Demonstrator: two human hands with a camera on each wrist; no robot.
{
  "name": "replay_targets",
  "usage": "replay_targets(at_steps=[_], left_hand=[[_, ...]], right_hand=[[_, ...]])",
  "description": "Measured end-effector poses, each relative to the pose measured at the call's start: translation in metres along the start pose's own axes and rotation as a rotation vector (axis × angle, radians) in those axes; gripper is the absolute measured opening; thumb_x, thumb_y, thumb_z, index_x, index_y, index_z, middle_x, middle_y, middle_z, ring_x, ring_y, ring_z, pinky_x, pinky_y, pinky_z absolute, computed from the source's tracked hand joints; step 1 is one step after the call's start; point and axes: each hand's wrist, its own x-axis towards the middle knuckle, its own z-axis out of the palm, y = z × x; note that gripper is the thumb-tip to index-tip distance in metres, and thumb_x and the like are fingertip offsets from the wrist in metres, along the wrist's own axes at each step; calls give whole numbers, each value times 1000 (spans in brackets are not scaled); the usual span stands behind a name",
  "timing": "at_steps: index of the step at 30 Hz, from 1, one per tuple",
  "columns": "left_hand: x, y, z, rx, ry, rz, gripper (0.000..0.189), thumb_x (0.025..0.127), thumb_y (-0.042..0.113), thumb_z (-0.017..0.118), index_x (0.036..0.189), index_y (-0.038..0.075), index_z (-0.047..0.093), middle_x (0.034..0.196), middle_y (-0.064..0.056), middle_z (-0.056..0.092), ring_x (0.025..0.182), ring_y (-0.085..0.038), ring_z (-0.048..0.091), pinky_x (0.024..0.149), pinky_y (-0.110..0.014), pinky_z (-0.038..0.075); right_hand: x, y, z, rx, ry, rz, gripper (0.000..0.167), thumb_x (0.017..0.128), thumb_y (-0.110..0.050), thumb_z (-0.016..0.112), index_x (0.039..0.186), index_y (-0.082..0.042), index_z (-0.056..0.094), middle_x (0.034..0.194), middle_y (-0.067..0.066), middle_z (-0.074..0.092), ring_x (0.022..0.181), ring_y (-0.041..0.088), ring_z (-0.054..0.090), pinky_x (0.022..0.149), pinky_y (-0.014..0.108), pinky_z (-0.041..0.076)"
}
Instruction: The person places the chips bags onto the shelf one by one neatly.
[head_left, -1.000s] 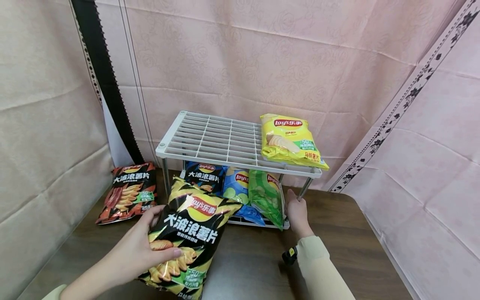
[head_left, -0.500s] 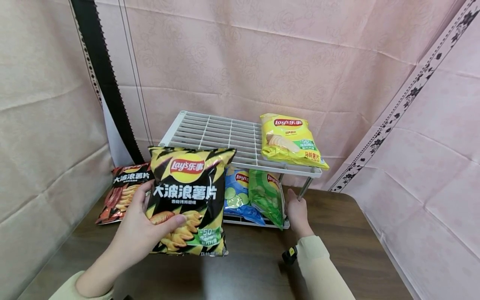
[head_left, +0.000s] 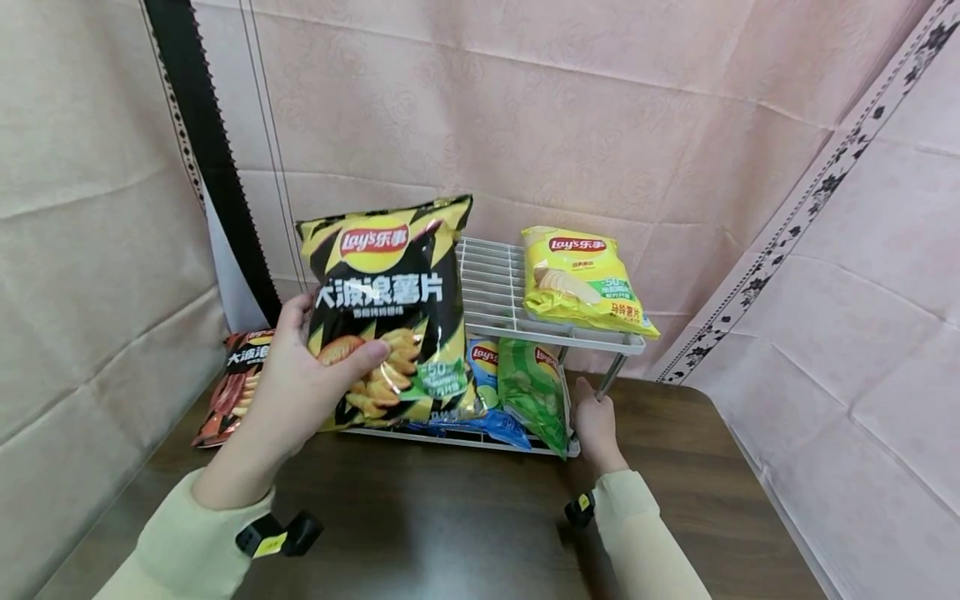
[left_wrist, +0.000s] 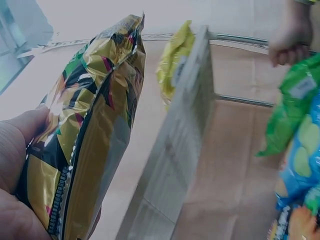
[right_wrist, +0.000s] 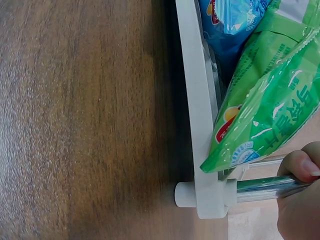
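My left hand (head_left: pixel 315 375) grips a black-and-yellow bag of chips (head_left: pixel 397 333) by its left side, thumb across the front. In the head view the bag hides the left part of the white two-tier rack (head_left: pixel 491 287); the left wrist view shows it apart from the upper shelf. My right hand (head_left: pixel 596 425) holds the rack's front right metal post (right_wrist: pixel 270 187) low down, beside a green bag of chips (head_left: pixel 528 392). That green bag and a blue one (head_left: pixel 487 383) stand on the lower shelf. On the upper shelf's right end lies a yellow bag of chips (head_left: pixel 577 279).
A red bag of chips (head_left: pixel 236 392) lies on the brown wooden table (head_left: pixel 450 517) left of the rack, partly hidden by my left hand. Pale pink patterned cloth (head_left: pixel 480 108) hangs behind the rack and along both sides.
The left hand has raised the black-and-yellow bag from in front of the lower shelf to upper-shelf height, and the bag has turned more upright. My right hand stays at the post.
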Motion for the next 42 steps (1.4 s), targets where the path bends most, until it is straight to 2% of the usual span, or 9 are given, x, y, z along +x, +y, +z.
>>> replay_targets(at_steps=[5,10,13,18,21,26,31,35,42], left_hand=[[24,14,16,-146,-37,24,96,80,44,78,149,20,15,135,-9,43,112,-26,54,86,-35,51],[48,24,33,-170,-56,29,100,77,53,77,147,19,16,133,-8,41,111,-24,54,88,-37,51],[61,29,44,-216,-80,4,103,75,56,77,147,17,15,132,-9,41,111,-24,55,89,-37,50],[77,34,60,-287,-127,-93,111,74,60,76,151,17,9,132,-11,43,108,-24,59,86,-36,52],[86,36,67,-284,-128,-109,110,73,62,75,151,15,12,130,-10,44,107,-24,59,84,-36,53],[101,38,73,-252,-132,-76,100,75,60,75,146,13,22,128,-9,45,108,-23,56,87,-36,51],[114,38,76,-191,-148,-102,103,75,61,74,148,12,21,126,-8,47,106,-22,58,86,-36,51],[121,39,79,-134,-158,-134,107,74,63,74,150,11,20,129,-9,45,109,-22,55,90,-37,48],[125,40,84,-76,-180,-115,97,78,60,72,148,11,27,129,-8,46,109,-22,54,90,-39,47]], right_hand=[[0,0,-1,-13,10,18,58,104,-44,37,56,-11,35,47,-2,29,38,16,23,39,31,22],[0,1,-3,-6,16,17,58,104,-45,38,57,-12,34,47,-2,29,38,16,22,38,32,21],[0,1,-4,-18,19,15,59,104,-46,38,57,-11,34,47,-2,29,38,16,22,37,32,21],[1,1,-5,-31,13,14,60,103,-47,38,56,-10,35,46,-2,30,38,17,22,37,33,21],[2,2,-5,-28,1,18,61,102,-52,38,56,-12,36,46,-2,31,38,17,24,38,32,22],[2,2,-4,-38,10,19,63,98,-61,40,55,-14,36,47,-3,31,37,16,24,36,32,22],[2,3,0,-51,24,19,64,99,-58,38,58,-10,37,47,-1,33,37,17,25,37,33,24],[2,3,2,-64,58,26,60,102,-50,37,58,-10,37,47,-1,32,37,17,25,37,32,24],[3,1,2,-58,64,19,60,102,-50,38,54,-14,35,47,-1,31,37,17,24,37,31,23]])
